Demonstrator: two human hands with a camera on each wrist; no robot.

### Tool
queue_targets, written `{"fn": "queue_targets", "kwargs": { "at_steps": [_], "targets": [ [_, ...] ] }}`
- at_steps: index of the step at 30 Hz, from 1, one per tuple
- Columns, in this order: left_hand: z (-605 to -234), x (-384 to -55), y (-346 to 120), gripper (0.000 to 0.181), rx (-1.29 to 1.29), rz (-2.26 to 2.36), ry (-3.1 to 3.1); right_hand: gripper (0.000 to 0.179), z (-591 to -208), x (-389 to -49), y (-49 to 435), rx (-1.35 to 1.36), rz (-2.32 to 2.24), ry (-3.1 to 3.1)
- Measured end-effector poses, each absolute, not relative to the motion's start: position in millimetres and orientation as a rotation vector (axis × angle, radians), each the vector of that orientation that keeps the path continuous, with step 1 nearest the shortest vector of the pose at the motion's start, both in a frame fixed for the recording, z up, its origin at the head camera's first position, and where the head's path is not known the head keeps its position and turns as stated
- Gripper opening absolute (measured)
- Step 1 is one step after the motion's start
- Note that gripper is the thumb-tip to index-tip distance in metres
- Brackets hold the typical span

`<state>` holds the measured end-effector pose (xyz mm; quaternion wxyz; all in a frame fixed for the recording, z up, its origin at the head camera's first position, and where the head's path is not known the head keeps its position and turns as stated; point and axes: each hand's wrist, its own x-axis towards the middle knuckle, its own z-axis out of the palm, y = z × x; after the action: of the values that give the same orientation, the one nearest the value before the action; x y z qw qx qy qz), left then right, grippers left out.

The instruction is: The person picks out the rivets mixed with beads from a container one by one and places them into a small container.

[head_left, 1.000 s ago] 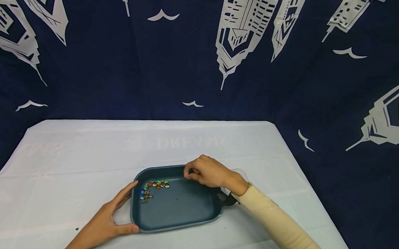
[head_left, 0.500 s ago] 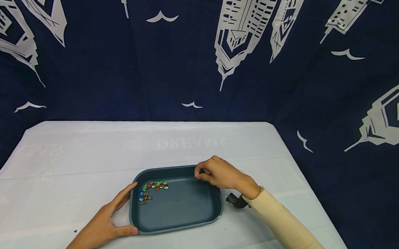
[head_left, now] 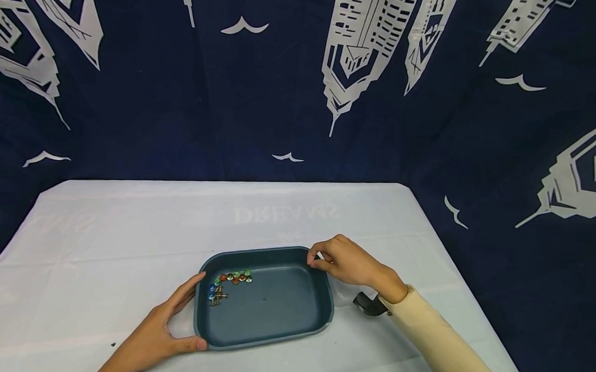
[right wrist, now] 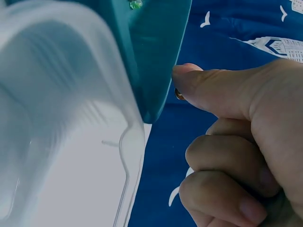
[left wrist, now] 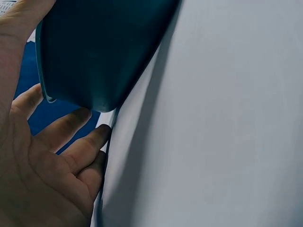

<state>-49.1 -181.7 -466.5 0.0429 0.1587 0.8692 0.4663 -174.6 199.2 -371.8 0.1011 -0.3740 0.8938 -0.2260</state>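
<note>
Your left hand [head_left: 157, 330] brackets the left end of the slate-blue tray [head_left: 282, 309], fingers long and unclenched, thumb against the near corner; a brace, I'd judge, against sliding on the white cloth [head_left: 132, 224]. Over on the right, your right hand [head_left: 350, 261] has thumb and forefinger pinching a tiny brass-coloured piece [right wrist: 179, 95], mostly hidden, right by the tray's far right corner. A fingertip hold suits something that small. Coloured glass beads [head_left: 235, 277] and brass-coloured pins [head_left: 224, 295] sit bunched at the left, probably gathered to stay together. That leaves broad open floor from the bunch to the right wall. Watch that raised rim, and the clear plastic container [right wrist: 52, 80] just beside it, crowding your right side.
</note>
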Motion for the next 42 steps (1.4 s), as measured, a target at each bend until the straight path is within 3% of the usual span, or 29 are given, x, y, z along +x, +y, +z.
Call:
{"fn": "queue_targets", "kwargs": {
  "at_steps": [42],
  "targets": [
    [-464.8,-47.7,-181.4,0.114,0.471,1.450,2.628,0.006,-378.9,-158.0,255.3,-0.965,-0.686,2.721]
  ]
}}
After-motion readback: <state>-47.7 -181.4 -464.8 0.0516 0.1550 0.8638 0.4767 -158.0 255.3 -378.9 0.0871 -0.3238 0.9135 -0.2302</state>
